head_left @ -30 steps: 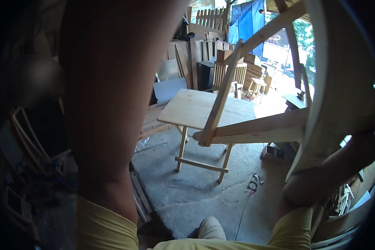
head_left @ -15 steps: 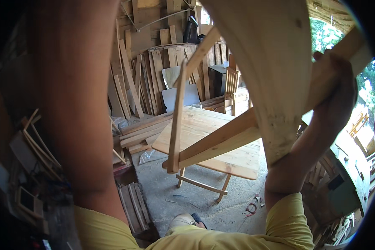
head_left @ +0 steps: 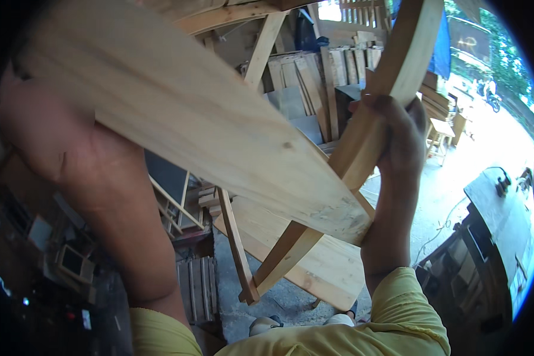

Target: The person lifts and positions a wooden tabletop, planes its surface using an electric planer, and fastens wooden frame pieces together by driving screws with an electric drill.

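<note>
A pale wooden furniture frame is held up in front of me, its wide board (head_left: 219, 124) slanting from upper left to lower right. My left hand (head_left: 47, 118) is at the board's upper left end, against its lower edge; its fingers are mostly hidden or blurred. My right hand (head_left: 400, 127) is wrapped round a thick beam (head_left: 362, 142) of the same frame, fingers closed over it. Lower down, a thin strip (head_left: 237, 246) and a square bar (head_left: 288, 255) of the frame meet at a corner. Beneath it stands a light wooden table (head_left: 332, 270), partly covered by the frame.
Planks (head_left: 302, 77) lean in rows against the back wall. A grey-topped workbench (head_left: 504, 219) with a dark tool stands at the right. Slats (head_left: 196, 291) lie at the lower left of the concrete floor. Small frames (head_left: 74, 264) are stacked at the far left.
The wide board has swung from nearly upright to a slant across my view. My left hand has come into sight and my right hand appears further left. My view has turned rightward.
</note>
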`<move>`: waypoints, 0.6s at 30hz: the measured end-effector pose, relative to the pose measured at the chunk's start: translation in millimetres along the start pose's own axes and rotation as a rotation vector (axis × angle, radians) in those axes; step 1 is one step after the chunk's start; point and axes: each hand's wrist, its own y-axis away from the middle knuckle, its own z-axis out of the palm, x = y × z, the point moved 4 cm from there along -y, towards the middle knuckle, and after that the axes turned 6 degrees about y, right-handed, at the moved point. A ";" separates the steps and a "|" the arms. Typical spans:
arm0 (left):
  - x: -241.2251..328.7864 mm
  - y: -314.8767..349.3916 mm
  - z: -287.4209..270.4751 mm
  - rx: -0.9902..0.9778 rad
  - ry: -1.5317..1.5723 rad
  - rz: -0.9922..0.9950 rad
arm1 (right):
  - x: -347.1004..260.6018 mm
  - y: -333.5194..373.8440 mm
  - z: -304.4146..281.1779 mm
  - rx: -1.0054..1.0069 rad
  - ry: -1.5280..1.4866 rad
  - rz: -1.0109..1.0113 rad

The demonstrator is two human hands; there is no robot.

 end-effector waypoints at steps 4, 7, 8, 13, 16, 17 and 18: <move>-38.3 53.2 53.3 0.017 -0.107 0.024 | 55.9 -25.9 -54.5 -0.139 -0.118 0.132; -74.7 85.7 91.9 0.011 -0.121 0.003 | 94.1 -53.5 -96.7 -0.259 -0.145 0.199; -83.5 93.1 105.2 0.051 -0.127 -0.016 | 100.8 -62.5 -105.0 -0.272 -0.162 0.216; -138.7 121.3 159.2 0.132 -0.266 0.015 | 143.4 -98.0 -148.2 -0.340 -0.229 0.301; -156.4 131.1 175.6 0.140 -0.262 0.009 | 158.6 -109.8 -160.4 -0.365 -0.265 0.338; -160.1 134.2 179.6 0.141 -0.289 0.022 | 162.0 -113.6 -161.7 -0.378 -0.296 0.352; -163.8 138.2 179.2 0.134 -0.305 0.023 | 169.2 -115.5 -160.4 -0.398 -0.318 0.363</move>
